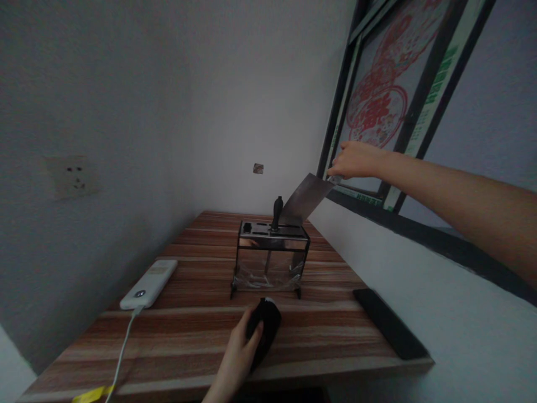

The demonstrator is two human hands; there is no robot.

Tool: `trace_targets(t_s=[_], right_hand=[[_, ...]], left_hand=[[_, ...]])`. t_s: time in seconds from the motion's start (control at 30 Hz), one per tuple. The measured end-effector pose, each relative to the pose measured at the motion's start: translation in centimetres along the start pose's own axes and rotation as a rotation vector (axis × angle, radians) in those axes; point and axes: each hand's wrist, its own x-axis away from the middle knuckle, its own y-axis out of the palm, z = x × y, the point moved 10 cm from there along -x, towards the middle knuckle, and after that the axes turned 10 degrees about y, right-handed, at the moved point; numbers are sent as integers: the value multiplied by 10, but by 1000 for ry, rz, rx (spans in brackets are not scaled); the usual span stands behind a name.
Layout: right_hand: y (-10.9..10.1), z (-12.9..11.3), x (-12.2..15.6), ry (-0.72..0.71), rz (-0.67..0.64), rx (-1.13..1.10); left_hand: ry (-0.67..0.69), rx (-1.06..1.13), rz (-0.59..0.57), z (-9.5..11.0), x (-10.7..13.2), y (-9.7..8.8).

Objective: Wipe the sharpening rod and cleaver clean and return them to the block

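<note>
A knife block (271,268) with a dark frame, clear front and slotted metal top stands on the wooden table. My right hand (356,159) is closed around the handle of a cleaver (306,198). Its broad blade slants down to the left, its lower end at the right part of the block's top; whether it is inside a slot I cannot tell. A black-handled tool (277,212) stands upright in the block. Nearer to me, my left hand (241,344) grips a rounded black object (268,330) with a pale patch at its far end, its kind unclear.
On the left of the table (201,336) lies a white power bank (151,282) with a white cable (122,352). A flat black phone-like slab (390,323) rests at the right edge. Walls close in on the left and back; a window (377,101) is at right.
</note>
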Motion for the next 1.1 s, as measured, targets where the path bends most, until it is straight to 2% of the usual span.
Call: trace_targets(t_s=[0.17,0.37,0.5,0.67,0.9,1.1], right_hand=[[0,-33,-12,-74,-43,149],[-1,-74,-33,-78,6,185],[16,-104,-39,-97,-20,233],[42,-138,-34,-150,-84,276],[64,-164,-30,-175,-61,188],[75,-175,-26,-186,-20,94]], left_hand=[[12,35,-5,3,0,1],[-3,37,-11,1,0,1],[-2,17,-15,-2,0,1],[2,-31,-25,-4,0,0],[39,-107,-79,-1,0,3],[72,-213,-94,-10,-2,3]])
